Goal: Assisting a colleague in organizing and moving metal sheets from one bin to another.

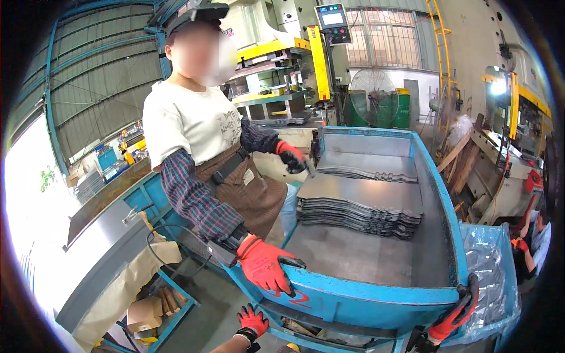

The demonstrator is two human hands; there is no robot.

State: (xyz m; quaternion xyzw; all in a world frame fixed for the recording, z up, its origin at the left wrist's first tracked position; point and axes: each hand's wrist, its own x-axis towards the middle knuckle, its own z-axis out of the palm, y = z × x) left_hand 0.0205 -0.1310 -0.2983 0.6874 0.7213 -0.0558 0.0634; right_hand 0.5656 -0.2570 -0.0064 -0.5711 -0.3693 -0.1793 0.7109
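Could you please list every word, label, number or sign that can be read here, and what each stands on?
I leave wording uncopied, but markings show here:
White T-shirt: dark lettering across the chest, partly blurred.
Blue bin: red marking on its near wall, not clearly legible.
Co-worker's nearer red glove: dark print, too small to read.
Control panel screen: too small to read.
Brown apron: pale label, too small to read.

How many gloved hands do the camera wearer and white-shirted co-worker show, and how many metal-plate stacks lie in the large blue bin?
Camera wearer's left hand and right hand: 2
Co-worker's lower hand and upper hand: 2
Front stack and rear stack in the blue bin: 2
Total: 6
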